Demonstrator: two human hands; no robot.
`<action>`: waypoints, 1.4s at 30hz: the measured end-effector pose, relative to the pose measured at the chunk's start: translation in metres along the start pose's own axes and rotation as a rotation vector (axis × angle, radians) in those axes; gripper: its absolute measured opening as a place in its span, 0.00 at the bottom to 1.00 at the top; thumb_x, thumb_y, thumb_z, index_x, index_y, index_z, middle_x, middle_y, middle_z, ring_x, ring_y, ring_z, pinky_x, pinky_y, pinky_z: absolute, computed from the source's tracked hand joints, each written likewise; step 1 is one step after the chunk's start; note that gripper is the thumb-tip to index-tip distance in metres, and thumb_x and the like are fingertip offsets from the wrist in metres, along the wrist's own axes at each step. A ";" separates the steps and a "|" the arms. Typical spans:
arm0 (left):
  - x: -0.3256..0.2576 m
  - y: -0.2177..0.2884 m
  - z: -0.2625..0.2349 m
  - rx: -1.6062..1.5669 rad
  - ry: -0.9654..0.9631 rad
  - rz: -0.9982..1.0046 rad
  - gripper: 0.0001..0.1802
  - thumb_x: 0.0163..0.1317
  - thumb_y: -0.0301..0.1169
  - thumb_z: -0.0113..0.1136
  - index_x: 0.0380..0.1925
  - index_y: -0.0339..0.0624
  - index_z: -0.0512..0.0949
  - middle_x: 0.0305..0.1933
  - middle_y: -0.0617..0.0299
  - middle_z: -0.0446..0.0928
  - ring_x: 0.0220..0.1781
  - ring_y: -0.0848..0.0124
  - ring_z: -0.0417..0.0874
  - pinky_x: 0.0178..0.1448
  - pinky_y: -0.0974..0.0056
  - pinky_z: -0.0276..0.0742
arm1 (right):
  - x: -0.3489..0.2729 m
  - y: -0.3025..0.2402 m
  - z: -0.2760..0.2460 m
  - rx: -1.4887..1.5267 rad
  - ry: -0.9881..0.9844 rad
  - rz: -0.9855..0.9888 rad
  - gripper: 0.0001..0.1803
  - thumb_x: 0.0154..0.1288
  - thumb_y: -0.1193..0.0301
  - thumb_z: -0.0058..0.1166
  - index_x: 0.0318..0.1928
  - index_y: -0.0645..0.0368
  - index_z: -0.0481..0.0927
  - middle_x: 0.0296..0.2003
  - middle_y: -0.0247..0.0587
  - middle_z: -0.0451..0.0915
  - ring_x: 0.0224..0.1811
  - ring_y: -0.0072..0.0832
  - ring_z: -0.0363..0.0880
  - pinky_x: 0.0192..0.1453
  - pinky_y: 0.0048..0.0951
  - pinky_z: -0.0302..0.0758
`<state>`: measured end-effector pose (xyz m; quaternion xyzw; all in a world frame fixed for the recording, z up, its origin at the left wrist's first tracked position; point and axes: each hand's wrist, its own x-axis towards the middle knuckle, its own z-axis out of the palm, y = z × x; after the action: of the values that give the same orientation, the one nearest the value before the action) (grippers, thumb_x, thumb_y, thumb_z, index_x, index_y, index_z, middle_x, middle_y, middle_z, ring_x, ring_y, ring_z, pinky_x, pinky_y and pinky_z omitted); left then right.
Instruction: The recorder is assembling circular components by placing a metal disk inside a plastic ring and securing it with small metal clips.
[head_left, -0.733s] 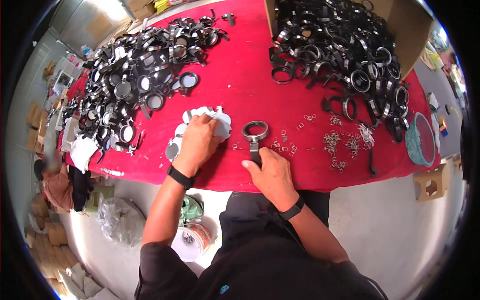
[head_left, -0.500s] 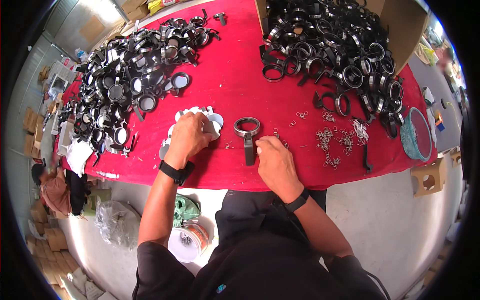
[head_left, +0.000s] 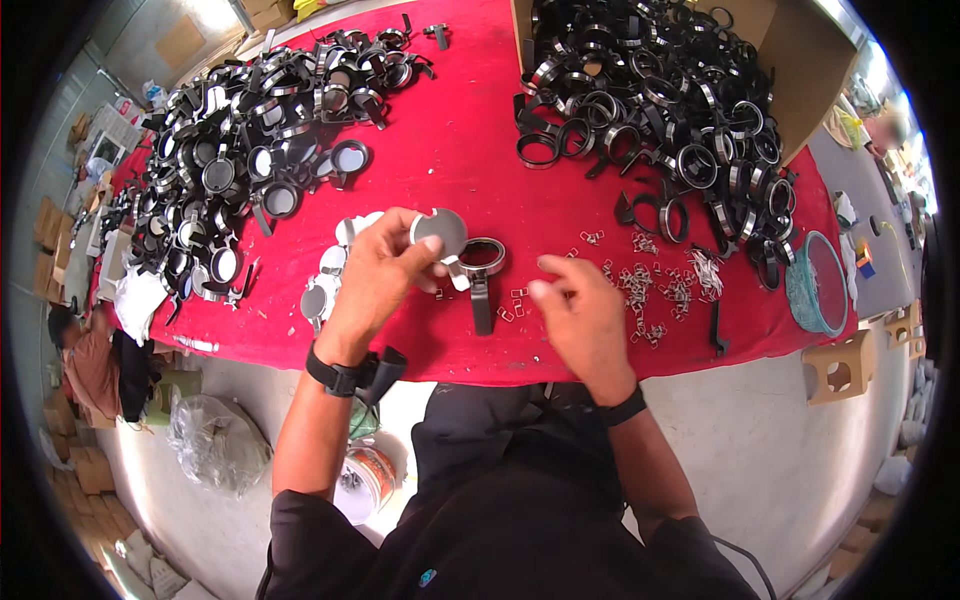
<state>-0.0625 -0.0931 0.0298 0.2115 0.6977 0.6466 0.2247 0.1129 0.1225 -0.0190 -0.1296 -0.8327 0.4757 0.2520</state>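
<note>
My left hand [head_left: 380, 270] pinches a round, flat grey disc with a small tab [head_left: 440, 234] between thumb and fingers. It is raised over the red cloth, beside a black-and-silver ring with a handle [head_left: 481, 303]. That ring lies flat, its handle toward me, and the disc's tab overlaps its left edge in view. More flat discs [head_left: 330, 262] lie on the cloth, partly hidden behind my left hand. To the right of the ring, my right hand [head_left: 585, 325] has thumb and forefinger apart, with nothing visible between them. A few small metal clips [head_left: 512, 308] lie between the ring and my right hand.
At the left is a large heap of handled rings fitted with discs [head_left: 220, 175]. A cardboard box [head_left: 812, 75] spills open rings [head_left: 695, 165] at the right. Near them are scattered clips [head_left: 640, 285] and a teal mesh basket [head_left: 803, 285]. Another person [head_left: 95, 365] sits far left.
My left hand has lifted a disc from the small pile and brought it right, toward the ring. My right hand has moved right, away from the ring's handle, and its fingers have spread.
</note>
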 end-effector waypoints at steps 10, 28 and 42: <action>-0.004 -0.009 0.047 -0.359 0.082 -0.158 0.07 0.82 0.29 0.68 0.54 0.40 0.84 0.42 0.61 0.90 0.35 0.75 0.90 0.34 0.70 0.83 | -0.009 -0.030 0.042 0.474 0.117 0.042 0.20 0.72 0.78 0.75 0.62 0.64 0.89 0.53 0.49 0.91 0.45 0.37 0.94 0.48 0.38 0.90; -0.008 -0.057 0.007 0.538 0.052 0.104 0.19 0.84 0.20 0.59 0.70 0.32 0.81 0.71 0.50 0.83 0.50 0.68 0.89 0.49 0.63 0.85 | 0.006 0.013 0.013 -0.043 0.392 -0.108 0.10 0.75 0.80 0.66 0.54 0.63 0.88 0.46 0.50 0.88 0.47 0.51 0.91 0.52 0.46 0.88; -0.022 -0.067 0.030 0.134 -0.090 0.061 0.08 0.80 0.21 0.64 0.55 0.35 0.84 0.55 0.58 0.85 0.50 0.73 0.89 0.54 0.66 0.87 | -0.015 0.040 -0.016 -0.552 0.213 -0.126 0.06 0.78 0.71 0.60 0.47 0.56 0.90 0.40 0.47 0.87 0.46 0.47 0.88 0.50 0.52 0.84</action>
<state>-0.0280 -0.0868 -0.0376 0.2760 0.7218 0.5948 0.2214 0.1330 0.1479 -0.0513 -0.1903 -0.9058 0.1987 0.3223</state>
